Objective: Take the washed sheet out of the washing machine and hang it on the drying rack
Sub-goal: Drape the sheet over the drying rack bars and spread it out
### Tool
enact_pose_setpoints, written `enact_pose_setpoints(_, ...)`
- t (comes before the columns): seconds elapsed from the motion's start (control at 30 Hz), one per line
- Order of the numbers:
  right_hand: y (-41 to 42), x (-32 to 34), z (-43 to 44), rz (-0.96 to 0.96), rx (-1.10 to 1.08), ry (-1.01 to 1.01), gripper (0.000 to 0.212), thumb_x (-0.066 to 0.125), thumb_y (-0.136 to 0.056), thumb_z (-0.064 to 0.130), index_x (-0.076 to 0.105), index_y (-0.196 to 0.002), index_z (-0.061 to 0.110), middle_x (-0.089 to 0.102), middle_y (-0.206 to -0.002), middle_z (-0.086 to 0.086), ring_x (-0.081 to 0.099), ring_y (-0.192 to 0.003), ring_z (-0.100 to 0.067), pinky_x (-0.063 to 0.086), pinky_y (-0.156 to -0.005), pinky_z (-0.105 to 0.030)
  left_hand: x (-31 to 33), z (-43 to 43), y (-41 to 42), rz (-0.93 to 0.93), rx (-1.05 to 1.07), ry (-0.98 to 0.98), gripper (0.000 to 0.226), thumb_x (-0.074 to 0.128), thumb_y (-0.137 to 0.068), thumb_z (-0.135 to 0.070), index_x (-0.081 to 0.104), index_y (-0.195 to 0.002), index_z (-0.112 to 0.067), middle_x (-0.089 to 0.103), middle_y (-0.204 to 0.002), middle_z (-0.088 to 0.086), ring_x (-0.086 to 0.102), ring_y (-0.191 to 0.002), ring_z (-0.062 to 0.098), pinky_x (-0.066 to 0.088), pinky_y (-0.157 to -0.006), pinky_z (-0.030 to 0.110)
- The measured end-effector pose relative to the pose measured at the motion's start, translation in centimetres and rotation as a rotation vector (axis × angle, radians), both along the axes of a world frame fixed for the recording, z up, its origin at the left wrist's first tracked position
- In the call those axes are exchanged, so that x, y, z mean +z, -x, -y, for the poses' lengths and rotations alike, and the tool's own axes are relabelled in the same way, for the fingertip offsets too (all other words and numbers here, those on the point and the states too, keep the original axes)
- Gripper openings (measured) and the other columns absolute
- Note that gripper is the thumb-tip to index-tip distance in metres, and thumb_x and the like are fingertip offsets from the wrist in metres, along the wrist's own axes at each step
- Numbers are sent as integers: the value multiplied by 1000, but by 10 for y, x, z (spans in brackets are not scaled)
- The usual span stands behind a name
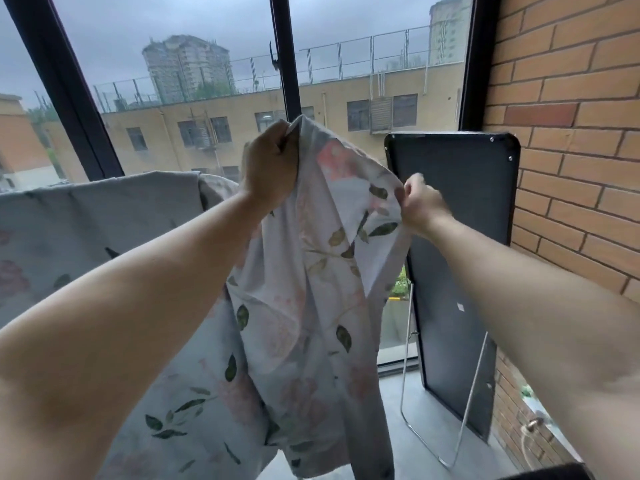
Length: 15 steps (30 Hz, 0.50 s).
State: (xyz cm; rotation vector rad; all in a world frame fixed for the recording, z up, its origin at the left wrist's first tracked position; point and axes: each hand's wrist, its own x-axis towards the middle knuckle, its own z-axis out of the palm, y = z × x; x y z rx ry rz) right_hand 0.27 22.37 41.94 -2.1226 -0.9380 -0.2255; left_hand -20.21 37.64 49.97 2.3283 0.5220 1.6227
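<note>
Left hand [270, 168] in a fisted grip on wrinkled floral sheet [311, 289], right hand [421, 206] pinching its thin edge

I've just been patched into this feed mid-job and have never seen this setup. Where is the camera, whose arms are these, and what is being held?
There is no machine here. A person works with bare hands, and the single camera sits on their head, looking forward and down. The left hand grips a bunched top edge of the floral sheet, raised in front of the window. The right hand pinches another edge, lower down. More of the cloth lies draped at the left, and what it hangs over is hidden. A dark panel stands by the brick wall.
</note>
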Motion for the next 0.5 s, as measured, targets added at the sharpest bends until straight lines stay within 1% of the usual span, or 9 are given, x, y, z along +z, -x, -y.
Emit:
enact_pose_setpoints(0.07, -2, -24, 14, -123, 55, 311, 17, 56, -93, 27, 58, -97, 11, 68, -99, -9, 63, -88, -26, 48, -73, -33, -4, 3, -5, -47, -43, -34, 42, 50, -100, -31, 39, -60, -22, 36, -53, -11, 33, -51, 8, 25, -47, 23)
enact_pose_setpoints(0.1, -2, -35, 18, -127, 76, 393, 12, 62, -88, 22, 64, -92, 10, 72, -92, -7, 68, -84, -23, 54, -73, -32, -6, 5, -7, -81, -68, -64, 39, 50, -99, -31, 45, -62, -20, 39, -54, -10, 36, -53, 11, 26, -49, 28)
enact_pose_setpoints(0.17, 2, -58, 21, -200, 135, 407, 10, 68, -76, 14, 70, -86, 12, 73, -83, -4, 71, -77, -20, 58, -74, -32, -12, 11, -15, -149, -121, -117, 37, 49, -99, -32, 51, -67, -13, 45, -58, -6, 42, -56, 15, 29, -51, 29)
enact_pose_setpoints(0.23, 11, -76, 18, -315, 249, 427, 19, 70, -68, 11, 73, -87, 9, 72, -82, -6, 67, -76, -22, 55, -69, -32, -17, 15, -22, -182, -159, -163, 37, 48, -98, -36, 52, -68, -15, 50, -61, -2, 47, -58, 18, 37, -53, 32)
enact_pose_setpoints(0.27, 19, -85, 16, -370, 307, 471, 23, 71, -69, 11, 72, -91, 9, 69, -84, -7, 63, -75, -22, 51, -66, -31, -20, 17, -26, -184, -171, -179, 39, 48, -98, -38, 54, -69, -13, 52, -62, 0, 49, -58, 19, 41, -55, 34)
enact_pose_setpoints(0.33, 35, -105, 8, -472, 343, 556, 22, 69, -80, 16, 68, -102, 13, 66, -92, -5, 59, -73, -19, 51, -64, -29, -24, 21, -33, -180, -189, -211, 40, 48, -98, -39, 56, -70, -11, 53, -61, -1, 48, -58, 18, 45, -56, 35)
enact_pose_setpoints(0.4, 52, -126, -1, -574, 312, 612, 10, 57, -90, 17, 65, -94, 13, 64, -85, -4, 60, -65, -17, 55, -64, -32, -26, 26, -38, -170, -206, -258, 38, 50, -98, -36, 55, -70, -12, 50, -61, -6, 47, -57, 16, 44, -53, 34)
enact_pose_setpoints(0.47, 64, -139, -6, -677, 296, 668, 16, 52, -90, 16, 62, -80, 9, 65, -70, -5, 59, -55, -18, 56, -65, -33, -24, 29, -39, -147, -205, -285, 35, 50, -99, -34, 49, -67, -19, 43, -57, -13, 43, -56, 14, 37, -50, 30)
enact_pose_setpoints(0.5, 66, -146, -7, -726, 285, 685, 18, 51, -89, 17, 63, -78, 8, 67, -66, -5, 61, -52, -19, 56, -65, -33, -25, 30, -39, -139, -203, -284, 34, 51, -99, -32, 46, -67, -22, 39, -56, -18, 41, -56, 13, 33, -51, 28)
